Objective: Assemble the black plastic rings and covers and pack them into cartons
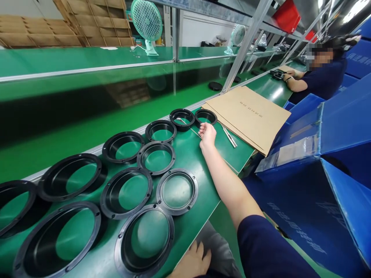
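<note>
My right hand (208,134) reaches across the green table with its fingers curled closed. They are at the near side of a black ring (214,117); whether they grip its rim or something small is hidden. My left hand (193,261) lies low at the front table edge, close to my leg, its fingers apart and holding nothing. Another black flanged ring (174,112) stands just left of the first. Several more lie in rows to the left, among them a ring (194,185) nearest the front edge and a larger ring (171,227) below it.
A silver utility knife (229,137) lies right of my hand. Beyond it are flat cardboard sheets (252,112). Blue boxes (304,193) crowd the right side. A metal post (246,44) rises behind the table. A co-worker (324,73) sits farther along; a green fan (147,23) stands behind.
</note>
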Demonstrator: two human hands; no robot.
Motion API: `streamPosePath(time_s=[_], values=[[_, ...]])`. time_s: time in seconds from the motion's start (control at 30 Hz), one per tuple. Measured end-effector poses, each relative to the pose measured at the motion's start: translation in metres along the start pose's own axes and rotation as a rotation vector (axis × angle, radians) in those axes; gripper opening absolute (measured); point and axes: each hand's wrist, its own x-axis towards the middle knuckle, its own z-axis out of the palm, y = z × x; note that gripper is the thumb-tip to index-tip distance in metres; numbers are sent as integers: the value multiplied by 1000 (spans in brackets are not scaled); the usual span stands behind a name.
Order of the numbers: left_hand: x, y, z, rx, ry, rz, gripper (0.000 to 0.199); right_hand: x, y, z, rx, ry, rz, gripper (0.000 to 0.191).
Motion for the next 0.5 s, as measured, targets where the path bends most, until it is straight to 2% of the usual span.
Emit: streamPosePath(time_s=[0.13,0.23,0.5], values=[[0,-4,-6,-22,-70,14,48,-7,1,4,27,-15,136,7],[-3,-6,-6,-38,-82,16,51,-10,0,5,18,-33,186,5],[-4,-6,4,-14,-75,6,49,-19,4,7,-146,-168,93,3]])
